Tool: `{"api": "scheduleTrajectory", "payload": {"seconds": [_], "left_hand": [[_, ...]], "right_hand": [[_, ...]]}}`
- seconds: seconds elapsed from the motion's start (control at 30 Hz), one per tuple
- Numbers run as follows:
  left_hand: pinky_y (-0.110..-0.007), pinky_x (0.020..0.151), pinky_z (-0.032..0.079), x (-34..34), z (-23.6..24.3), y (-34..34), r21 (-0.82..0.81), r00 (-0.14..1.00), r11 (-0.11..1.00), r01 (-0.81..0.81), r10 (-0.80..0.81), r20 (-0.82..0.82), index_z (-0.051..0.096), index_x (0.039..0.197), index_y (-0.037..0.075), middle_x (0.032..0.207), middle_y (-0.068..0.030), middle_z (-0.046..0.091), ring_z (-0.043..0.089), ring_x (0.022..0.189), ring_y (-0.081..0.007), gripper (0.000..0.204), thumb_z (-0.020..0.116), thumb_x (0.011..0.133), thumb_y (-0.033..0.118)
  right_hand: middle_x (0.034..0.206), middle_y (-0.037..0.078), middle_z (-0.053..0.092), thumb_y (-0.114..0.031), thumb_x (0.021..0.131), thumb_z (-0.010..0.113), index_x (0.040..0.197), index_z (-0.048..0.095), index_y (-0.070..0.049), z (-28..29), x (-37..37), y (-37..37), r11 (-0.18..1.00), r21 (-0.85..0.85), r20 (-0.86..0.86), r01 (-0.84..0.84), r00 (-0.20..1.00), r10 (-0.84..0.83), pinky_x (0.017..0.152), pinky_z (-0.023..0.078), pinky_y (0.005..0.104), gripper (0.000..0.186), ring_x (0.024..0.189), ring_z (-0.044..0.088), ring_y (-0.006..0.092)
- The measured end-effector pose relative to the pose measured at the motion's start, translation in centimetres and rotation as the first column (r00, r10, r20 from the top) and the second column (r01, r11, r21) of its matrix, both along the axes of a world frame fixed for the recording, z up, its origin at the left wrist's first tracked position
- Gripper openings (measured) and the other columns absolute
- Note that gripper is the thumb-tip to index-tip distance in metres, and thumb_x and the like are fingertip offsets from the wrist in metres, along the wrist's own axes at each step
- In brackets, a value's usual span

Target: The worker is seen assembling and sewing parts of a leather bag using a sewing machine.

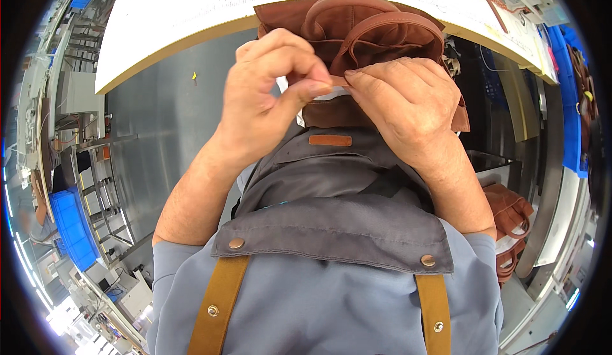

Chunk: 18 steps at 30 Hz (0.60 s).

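Note:
A brown leather bag (287, 18) with two rounded handles lies at the near edge of the white table, partly overhanging it. In front of it, my left hand (268, 93) pinches thumb against forefinger at one end of a short, narrow brown strip (339, 81). My right hand (408, 103) grips the strip's other end, its fingers bent over and hiding part of it. Something white (328, 93) shows just under the strip. Below that, a brown panel (338, 114) hangs close to my grey apron; I cannot tell whether it belongs to the bag.
The white table (191, 14) has a ruler scale along it. More brown bags (507, 208) sit low at my right. Blue bins stand at the far right (574, 106) and at the left (73, 227). A metal frame (105, 195) stands on the left.

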<state>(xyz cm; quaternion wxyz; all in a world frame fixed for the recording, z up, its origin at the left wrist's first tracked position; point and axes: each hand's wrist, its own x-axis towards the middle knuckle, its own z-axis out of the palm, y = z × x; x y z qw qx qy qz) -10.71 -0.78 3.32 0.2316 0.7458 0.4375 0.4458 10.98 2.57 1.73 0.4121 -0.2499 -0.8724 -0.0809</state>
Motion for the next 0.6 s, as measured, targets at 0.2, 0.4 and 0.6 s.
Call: {"api": "scheduleTrajectory", "payload": {"seconds": [0.2,0.4,0.6], "left_hand": [[-0.032,0.07,0.046,-6.3,-2.0,0.4,-0.004,0.882,0.919,0.393,-0.376,0.285,0.065,0.081,0.005,0.088,-0.0045,0.064,0.06,0.085,-0.0185,0.018,0.078,0.083,0.017],[-0.041,0.108,0.037,-0.3,-0.4,0.6,0.229,0.904,0.967,-0.11,0.193,-0.382,0.077,0.087,0.011,0.109,-0.0007,0.077,0.067,0.113,-0.0155,0.015,0.079,0.084,0.025],[-0.033,0.089,0.046,-1.0,-1.0,1.4,-0.248,0.999,0.967,-0.052,0.048,-0.025,0.074,0.087,0.007,0.089,0.0004,0.073,0.065,0.084,-0.0109,0.021,0.074,0.093,0.026]], "right_hand": [[0.079,-0.001,0.066,-0.016,0.074,0.076,0.085,0.07,-0.01,0.3,-0.1,0.1,0.995,-0.096,-0.015,-0.004,1.0,0.002,0.061,0.049,0.0312,0.014,0.071,0.066,0.0157],[0.085,0.004,0.069,-0.015,0.077,0.076,0.093,0.071,-0.008,2.0,1.3,-0.3,0.943,-0.321,0.116,0.085,0.992,-0.05,0.066,0.052,0.0361,0.018,0.081,0.069,0.0225],[0.075,0.015,0.068,-0.014,0.088,0.071,0.092,0.072,-0.005,3.3,5.0,0.0,0.75,-0.658,0.103,0.072,0.995,-0.005,0.066,0.053,0.0406,0.01,0.073,0.069,0.0339]]}}
